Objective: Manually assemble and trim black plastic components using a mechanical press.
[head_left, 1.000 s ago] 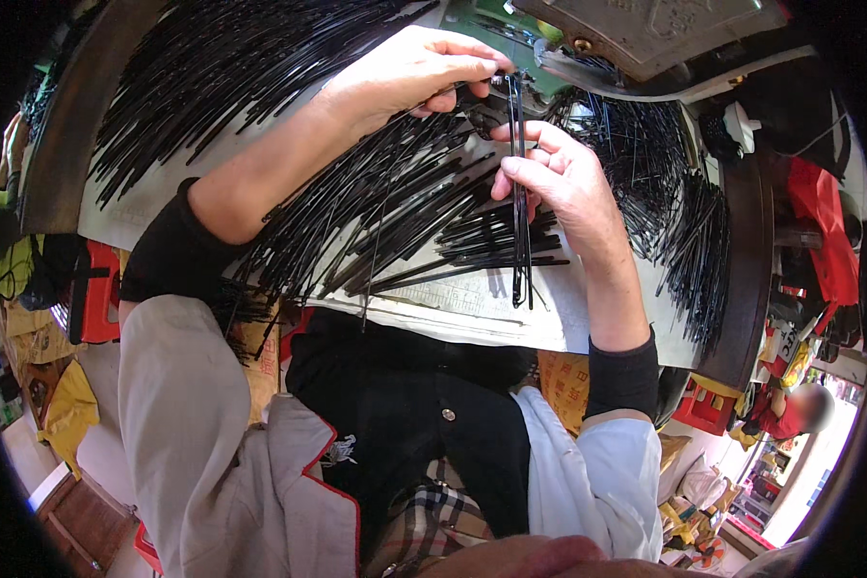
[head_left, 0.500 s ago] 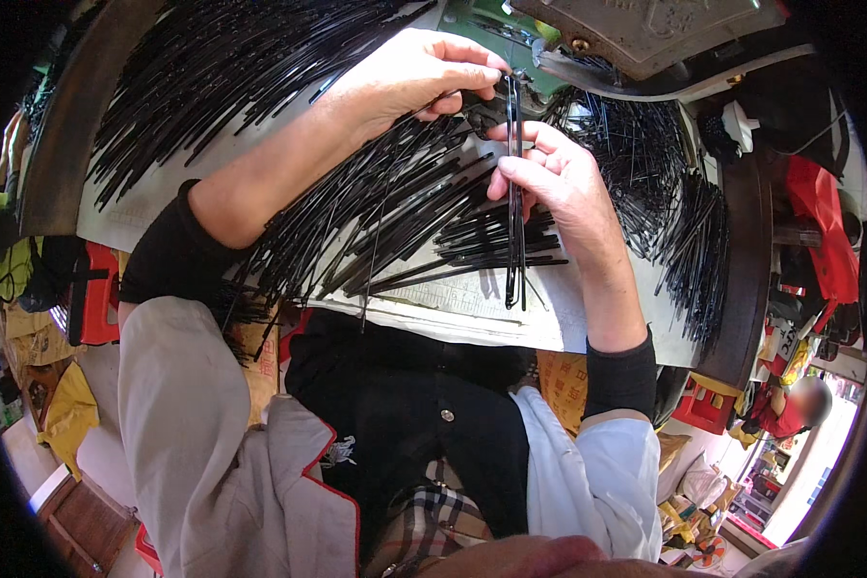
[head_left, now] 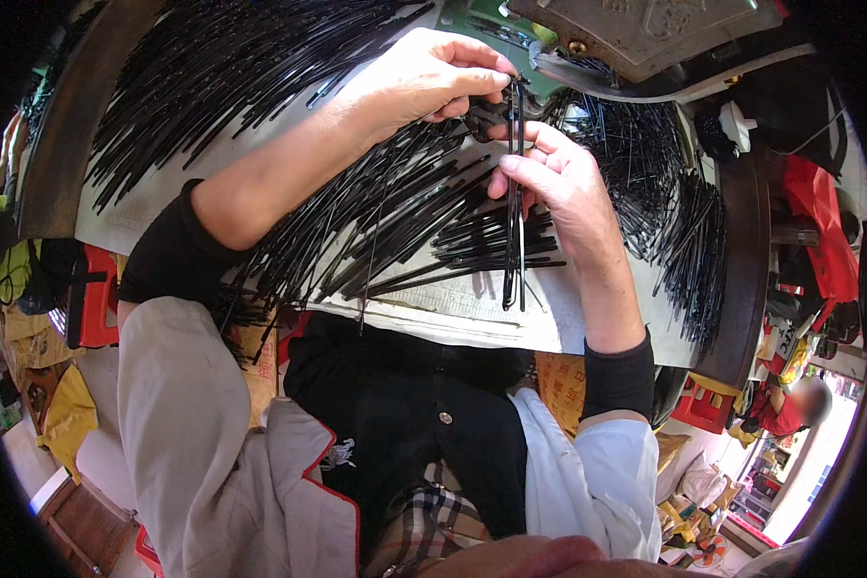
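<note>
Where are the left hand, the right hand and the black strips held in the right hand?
Left hand (head_left: 426, 75), head view: back of the hand.
Right hand (head_left: 563, 183), head view: middle of the hand.
Black strips (head_left: 512, 243), head view: lower stretch.

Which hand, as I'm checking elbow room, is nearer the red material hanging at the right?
Right. The right hand is left of the red material, not touching it; the left hand is farther left, near the upper end of the raised black strips.
</note>
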### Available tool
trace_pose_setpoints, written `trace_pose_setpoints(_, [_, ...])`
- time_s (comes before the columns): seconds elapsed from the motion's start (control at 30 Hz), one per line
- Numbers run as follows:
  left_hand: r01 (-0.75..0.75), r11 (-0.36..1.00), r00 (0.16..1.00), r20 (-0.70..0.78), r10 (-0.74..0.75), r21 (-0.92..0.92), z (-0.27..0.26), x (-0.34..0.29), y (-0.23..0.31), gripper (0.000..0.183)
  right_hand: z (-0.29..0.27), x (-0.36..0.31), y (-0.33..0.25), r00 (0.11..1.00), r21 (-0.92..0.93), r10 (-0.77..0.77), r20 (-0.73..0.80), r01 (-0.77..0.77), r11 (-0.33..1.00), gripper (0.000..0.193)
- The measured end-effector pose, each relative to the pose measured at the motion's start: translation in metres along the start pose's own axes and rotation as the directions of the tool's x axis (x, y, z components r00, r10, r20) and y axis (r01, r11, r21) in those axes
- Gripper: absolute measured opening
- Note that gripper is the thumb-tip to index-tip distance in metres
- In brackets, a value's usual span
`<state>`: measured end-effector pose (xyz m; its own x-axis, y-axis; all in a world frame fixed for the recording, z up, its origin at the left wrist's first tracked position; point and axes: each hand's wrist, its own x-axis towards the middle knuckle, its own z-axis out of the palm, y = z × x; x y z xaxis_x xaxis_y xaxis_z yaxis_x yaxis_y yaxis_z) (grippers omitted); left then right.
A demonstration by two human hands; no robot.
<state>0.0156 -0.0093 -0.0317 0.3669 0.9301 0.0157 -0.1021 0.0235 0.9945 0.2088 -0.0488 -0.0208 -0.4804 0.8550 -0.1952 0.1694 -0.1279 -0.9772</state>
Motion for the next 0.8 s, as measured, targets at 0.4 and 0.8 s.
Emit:
trace_pose_setpoints(0.4, [0.005,0.999,1.000,-0.021,-0.004,0.046,0.003,0.004,0.001,0.029,0.000,0.001,0.000,0.999,0.057,-0.004,-0.039,0.007,0.998,0.031])
trace_pose_setpoints(0.8, [-0.066,0.980,0.997,-0.022,0.072,0.185,0.001,0.012,0.001,0.030,-0.003,0.004,-0.003,0.999,0.137,0.021,-0.039,-0.016,0.990,0.033])
